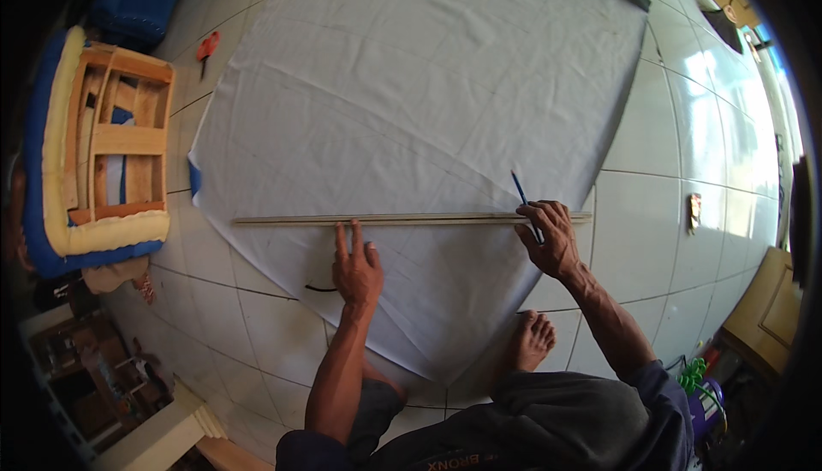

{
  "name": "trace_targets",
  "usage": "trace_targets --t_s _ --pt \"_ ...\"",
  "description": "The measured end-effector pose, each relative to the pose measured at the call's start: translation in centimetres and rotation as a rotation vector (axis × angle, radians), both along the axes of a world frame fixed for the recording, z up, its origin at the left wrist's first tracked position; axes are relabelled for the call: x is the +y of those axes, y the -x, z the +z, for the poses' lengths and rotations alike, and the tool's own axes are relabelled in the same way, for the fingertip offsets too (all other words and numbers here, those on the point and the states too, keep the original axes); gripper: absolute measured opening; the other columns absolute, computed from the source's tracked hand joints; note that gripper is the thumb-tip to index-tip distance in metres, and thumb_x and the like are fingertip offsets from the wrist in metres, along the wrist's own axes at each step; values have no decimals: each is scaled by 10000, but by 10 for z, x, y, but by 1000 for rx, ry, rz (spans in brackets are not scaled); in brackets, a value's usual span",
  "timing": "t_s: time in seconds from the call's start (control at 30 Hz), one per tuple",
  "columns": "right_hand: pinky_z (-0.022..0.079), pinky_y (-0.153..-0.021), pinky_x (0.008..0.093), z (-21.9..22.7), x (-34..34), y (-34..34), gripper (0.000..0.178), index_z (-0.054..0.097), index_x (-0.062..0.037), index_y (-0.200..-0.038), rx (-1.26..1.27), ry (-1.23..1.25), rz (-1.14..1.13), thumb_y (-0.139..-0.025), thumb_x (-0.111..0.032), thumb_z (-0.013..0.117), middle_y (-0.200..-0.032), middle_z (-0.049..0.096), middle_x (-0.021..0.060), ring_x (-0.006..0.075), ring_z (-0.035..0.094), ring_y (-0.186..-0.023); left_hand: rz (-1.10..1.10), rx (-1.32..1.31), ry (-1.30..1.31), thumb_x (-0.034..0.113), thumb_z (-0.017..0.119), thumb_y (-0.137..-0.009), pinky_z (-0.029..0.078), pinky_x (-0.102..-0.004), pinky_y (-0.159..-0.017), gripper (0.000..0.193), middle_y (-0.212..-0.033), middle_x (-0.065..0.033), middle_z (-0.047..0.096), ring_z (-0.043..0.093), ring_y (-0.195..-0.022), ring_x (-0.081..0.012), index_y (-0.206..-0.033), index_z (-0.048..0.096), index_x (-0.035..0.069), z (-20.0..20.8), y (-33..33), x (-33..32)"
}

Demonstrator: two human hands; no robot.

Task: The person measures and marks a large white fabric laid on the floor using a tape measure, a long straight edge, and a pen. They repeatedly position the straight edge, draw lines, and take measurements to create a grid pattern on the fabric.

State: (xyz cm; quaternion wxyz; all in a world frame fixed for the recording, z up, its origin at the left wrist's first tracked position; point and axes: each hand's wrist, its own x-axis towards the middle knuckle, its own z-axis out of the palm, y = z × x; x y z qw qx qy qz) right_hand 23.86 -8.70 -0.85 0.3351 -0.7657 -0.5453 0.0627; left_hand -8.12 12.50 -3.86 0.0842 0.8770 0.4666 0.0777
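1. Here's the left hand [358, 274], loosely open, two fingers stretched forward and their tips down at the near edge of the long straight strip [428, 219]
2. Over to the right hand [552, 235], fingers closed round a slim blue pen [518, 186], right at the strip's right-hand stretch, the pen slanting across it
3. And the strip itself lies crosswise over the white cloth [428, 86], its right end poking just past the cloth's edge
4. That cloth spreads wide on pale floor tiles [642, 248], creased, one corner pointing back between the person's legs
5. Just beside the left hand, a short curved black piece [321, 289]
6. Out left, red-handled scissors [207, 46] lie on the tiles, near a wooden frame [128, 139] edged with yellow foam [55, 146]
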Motion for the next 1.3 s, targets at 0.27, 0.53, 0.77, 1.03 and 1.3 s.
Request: trace_targets --t_s 0.27,0.53,0.77,1.03,1.3 --pt "583 -815 397 1 143 63 297 717 -31 -1142 933 157 179 -1008 -283 635 -980 781 147 261 741 -855 57 135 39 258 654 -1010 578 -486 -869 578 -1600 -222 430 684 -1149 -368 -1554 507 128 1 -2 -2" --pt "595 -782 441 -14 255 112 247 767 -38 -1021 648 246 453 -918 -244 680 -928 778 155 349 748 -834 70 189 37 255 668 -989 591 -486 -814 594 -1590 -205 432 689 -1114 -362 -1544 501 122 1 -6 -1" --pt "562 -713 488 13 191 37 154 727 -41 -912 371 264 597 -895 -187 682 -787 714 191 416 701 -737 32 192 -23 278 629 -1021 578 -463 -796 582 -1600 -204 422 692 -997 -307 -1563 480 127 -1 -5 -1" --pt "595 -703 382 91 30 -63 155 774 -76 -1059 354 365 47 -922 -142 741 -840 751 124 291 762 -797 1 106 -43 250 640 -1015 578 -475 -838 627 -1618 -225 395 688 -1126 -354 -1596 443 122 -4 -1 1" --pt "513 -933 453 1 6 -5 358 690 -86 -1203 -99 197 163 -880 -194 799 -1093 672 114 323 632 -1064 27 45 198 177 630 -1006 573 -504 -969 657 -1586 -261 388 605 -1273 -458 -1606 377 86 14 27 11"
